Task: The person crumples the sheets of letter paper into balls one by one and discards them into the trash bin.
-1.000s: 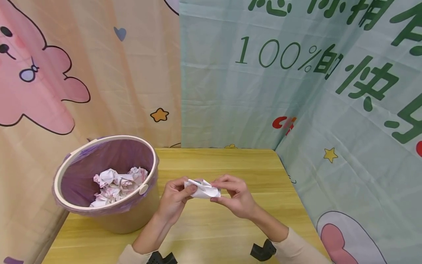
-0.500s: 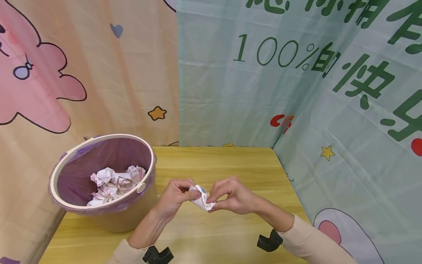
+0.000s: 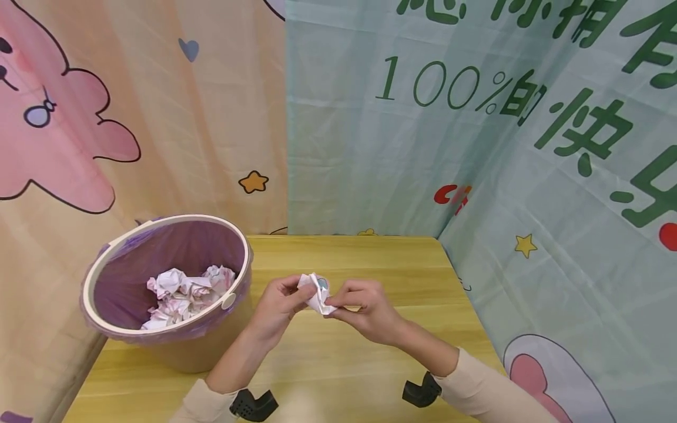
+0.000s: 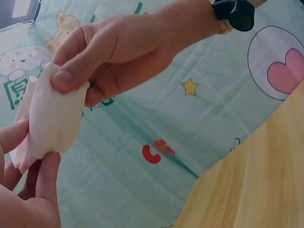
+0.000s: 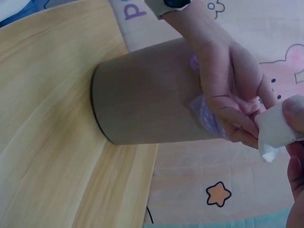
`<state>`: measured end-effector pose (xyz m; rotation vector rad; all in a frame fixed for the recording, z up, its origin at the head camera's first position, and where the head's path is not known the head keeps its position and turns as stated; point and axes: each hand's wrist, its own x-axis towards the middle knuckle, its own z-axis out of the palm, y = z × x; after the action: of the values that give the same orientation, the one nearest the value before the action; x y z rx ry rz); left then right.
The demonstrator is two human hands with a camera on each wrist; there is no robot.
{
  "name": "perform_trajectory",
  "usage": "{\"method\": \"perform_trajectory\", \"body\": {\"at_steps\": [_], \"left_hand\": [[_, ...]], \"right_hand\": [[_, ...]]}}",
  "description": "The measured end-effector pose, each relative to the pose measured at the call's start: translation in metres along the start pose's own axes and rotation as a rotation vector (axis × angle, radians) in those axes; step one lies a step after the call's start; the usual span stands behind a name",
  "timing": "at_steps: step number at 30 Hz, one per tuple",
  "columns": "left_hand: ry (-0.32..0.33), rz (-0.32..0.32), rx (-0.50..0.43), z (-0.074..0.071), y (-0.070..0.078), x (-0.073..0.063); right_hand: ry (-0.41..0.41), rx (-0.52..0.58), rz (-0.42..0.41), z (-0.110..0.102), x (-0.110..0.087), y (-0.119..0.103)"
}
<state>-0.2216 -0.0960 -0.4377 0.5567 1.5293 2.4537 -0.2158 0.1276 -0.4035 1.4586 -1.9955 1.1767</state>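
Observation:
In the head view my left hand [image 3: 278,308] pinches a small folded piece of white paper [image 3: 315,298] between thumb and fingers. A bluish-green round patch shows on its upper side. My right hand [image 3: 367,308] pinches its right-hand lower edge. The left wrist view shows the paper [image 4: 56,116] bulging and doubled over, the right thumb pressing its top and the left fingers [image 4: 46,183] at its bottom edge. In the right wrist view the paper [image 5: 278,127] spans the two hands, well above the table.
A beige bin [image 3: 195,358] lined with a purple bag [image 3: 190,241] stands on the wooden table [image 3: 349,376] at the left. Several crumpled white-and-pink papers [image 3: 182,294] lie inside it. Printed curtains [image 3: 370,170] hang behind the table and along its sides.
The paper dipped, then came up again between the hands and is folded narrower than a second ago. My right hand has shifted its pinch and moved slightly left. The bin stays put.

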Motion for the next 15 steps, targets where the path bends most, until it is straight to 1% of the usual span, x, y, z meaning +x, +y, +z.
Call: {"method": "perform_trajectory", "body": {"at_steps": [2, 4, 5, 6, 7, 9, 11, 12, 13, 15], "left_hand": [[0.114, -0.001, -0.06, 0.007, -0.001, -0.003], [0.202, 0.009, -0.137, 0.015, -0.004, -0.007], [0.227, 0.017, -0.182, 0.019, -0.005, -0.01], [0.234, 0.032, -0.234, 0.023, -0.007, -0.013], [0.224, 0.05, -0.294, 0.027, -0.009, -0.015], [0.181, 0.086, -0.418, 0.033, -0.014, -0.021], [0.129, 0.125, -0.519, 0.039, -0.018, -0.026], [0.109, 0.147, -0.554, 0.04, -0.021, -0.028], [0.099, 0.168, -0.565, 0.042, -0.023, -0.029], [0.107, 0.209, -0.531, 0.044, -0.027, -0.029]], "right_hand": [[0.057, -0.08, -0.04, 0.002, -0.003, 0.001], [0.101, -0.146, -0.084, 0.004, -0.006, 0.002], [0.118, -0.176, -0.106, 0.005, -0.008, 0.003], [0.131, -0.202, -0.124, 0.005, -0.009, 0.003], [0.143, -0.225, -0.14, 0.006, -0.011, 0.004], [0.166, -0.259, -0.15, 0.008, -0.013, 0.005], [0.179, -0.27, -0.134, 0.009, -0.016, 0.006], [0.184, -0.269, -0.123, 0.009, -0.017, 0.006], [0.186, -0.269, -0.11, 0.009, -0.018, 0.006], [0.173, -0.259, -0.088, 0.009, -0.019, 0.006]]}}
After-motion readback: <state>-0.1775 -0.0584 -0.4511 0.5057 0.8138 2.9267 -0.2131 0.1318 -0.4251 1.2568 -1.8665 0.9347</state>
